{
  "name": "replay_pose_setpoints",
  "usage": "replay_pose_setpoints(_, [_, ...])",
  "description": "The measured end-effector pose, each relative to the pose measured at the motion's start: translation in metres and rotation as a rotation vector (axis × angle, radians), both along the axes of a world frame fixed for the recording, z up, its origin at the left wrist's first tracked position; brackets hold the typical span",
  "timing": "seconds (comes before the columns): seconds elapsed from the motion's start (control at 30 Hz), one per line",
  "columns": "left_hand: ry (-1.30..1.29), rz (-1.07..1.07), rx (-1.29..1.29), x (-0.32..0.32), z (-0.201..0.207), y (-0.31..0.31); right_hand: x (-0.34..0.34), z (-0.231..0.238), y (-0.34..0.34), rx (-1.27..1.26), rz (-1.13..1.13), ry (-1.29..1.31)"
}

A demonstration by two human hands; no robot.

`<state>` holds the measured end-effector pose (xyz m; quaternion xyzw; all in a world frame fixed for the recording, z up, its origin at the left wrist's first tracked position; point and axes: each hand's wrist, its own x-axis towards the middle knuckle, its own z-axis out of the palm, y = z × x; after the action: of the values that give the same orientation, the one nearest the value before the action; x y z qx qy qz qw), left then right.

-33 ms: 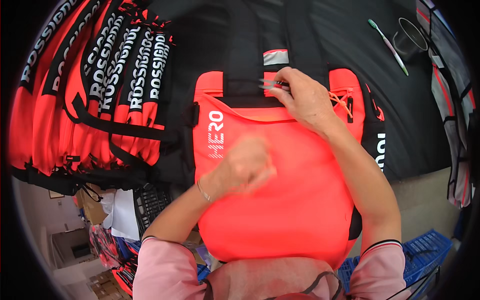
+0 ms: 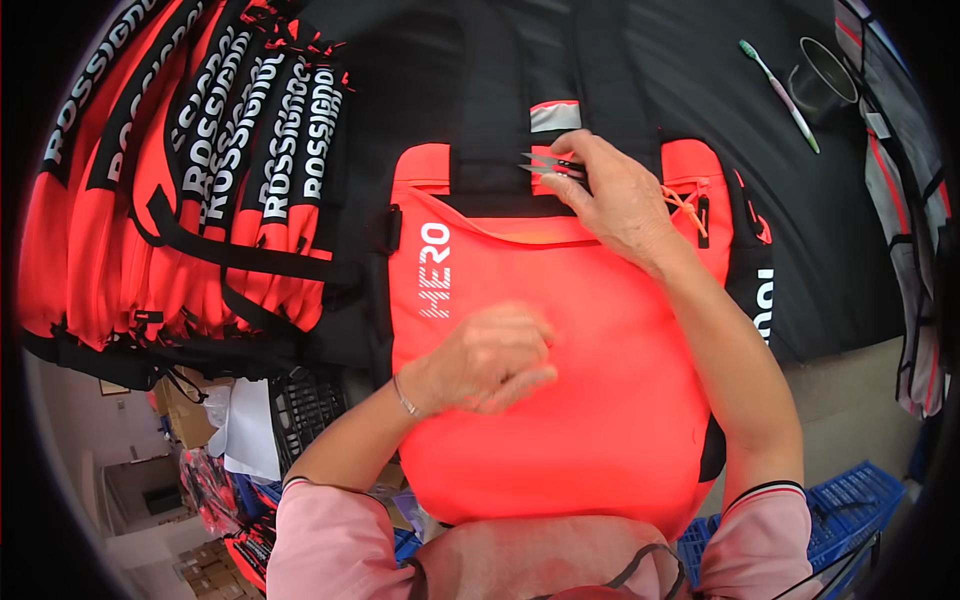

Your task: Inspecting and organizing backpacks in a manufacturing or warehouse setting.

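Observation:
A bright red-orange backpack [image 2: 560, 420] with black trim and white lettering lies flat before me, its black shoulder straps [image 2: 490, 90] stretching away at the top. Over the bag's top edge, my right hand [image 2: 625, 200] grips small thread snips [image 2: 555, 168], whose two blades point left and stand apart. My left hand [image 2: 490, 360] hovers over the middle of the front panel, fingers curled in. Whatever its fingers may hold is hidden. Beside the right hand, an orange cord loop [image 2: 688, 208] hangs at the bag's upper right. A pale label [image 2: 555, 116] lies between the straps.
Several red and black bags [image 2: 220, 170] stand packed together at the left of the black-covered table [image 2: 700, 60]. A toothbrush [image 2: 780, 97] and a dark cup [image 2: 825, 80] sit at the far right, near a grey bag [image 2: 895, 220]. Blue crates [image 2: 855, 500] are below right.
My left hand has moved slightly down and right over the front panel, and it is less blurred. The right hand keeps its place with the snips.

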<state>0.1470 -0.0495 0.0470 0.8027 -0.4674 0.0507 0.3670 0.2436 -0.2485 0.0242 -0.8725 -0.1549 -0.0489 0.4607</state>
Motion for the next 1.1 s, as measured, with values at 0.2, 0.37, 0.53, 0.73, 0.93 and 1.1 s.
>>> replay_pose_setpoints(0.2, [-0.403,0.68,0.386,0.053,0.045,0.016,0.0,0.005,-0.005,-0.026,-0.029,0.07])
replay_pose_setpoints(0.37, [-0.168,0.511,0.379,0.062,0.022,0.072,0.005,0.002,-0.005,0.047,0.011,0.171])
replay_pose_setpoints(0.53, [-0.073,0.506,0.252,0.064,0.017,0.076,0.003,0.009,-0.004,-0.036,0.066,0.172])
replay_pose_setpoints(0.73, [-0.176,0.538,0.208,0.065,0.011,0.067,0.001,0.007,-0.005,-0.111,0.145,0.162])
replay_pose_setpoints(0.93, [-0.126,0.562,0.315,0.063,0.013,0.071,0.014,-0.004,-0.006,0.223,0.111,0.245])
replay_pose_setpoints(1.1, [-0.396,0.59,0.685,0.042,0.014,0.038,0.023,0.009,-0.018,0.687,0.012,0.421])
